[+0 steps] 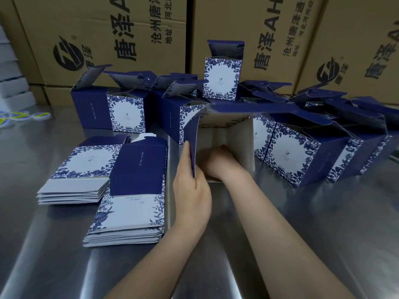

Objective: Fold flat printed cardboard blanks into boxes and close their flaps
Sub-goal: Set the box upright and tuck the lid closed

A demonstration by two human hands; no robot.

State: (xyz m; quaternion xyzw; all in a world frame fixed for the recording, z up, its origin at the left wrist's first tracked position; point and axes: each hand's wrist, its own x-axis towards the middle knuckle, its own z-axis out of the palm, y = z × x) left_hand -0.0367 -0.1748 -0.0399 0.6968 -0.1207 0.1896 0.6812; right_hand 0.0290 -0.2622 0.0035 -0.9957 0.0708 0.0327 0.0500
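Two hands work one seemingly light, crease-prone box (244, 145) at the worktop's (64, 266) middle: left hand (192, 190) pinches its thin left wall, probably safest near the fold; right hand (218, 161) reaches inside, grip hidden.

Dim, cool light falls from overhead. The steel table (345, 212) throws back long pale streaks of glare. Shadows under the stacks (129, 212) are soft. The rim of the box (228, 134) is smeared with blur; cartons (97, 29) bow at the edges.
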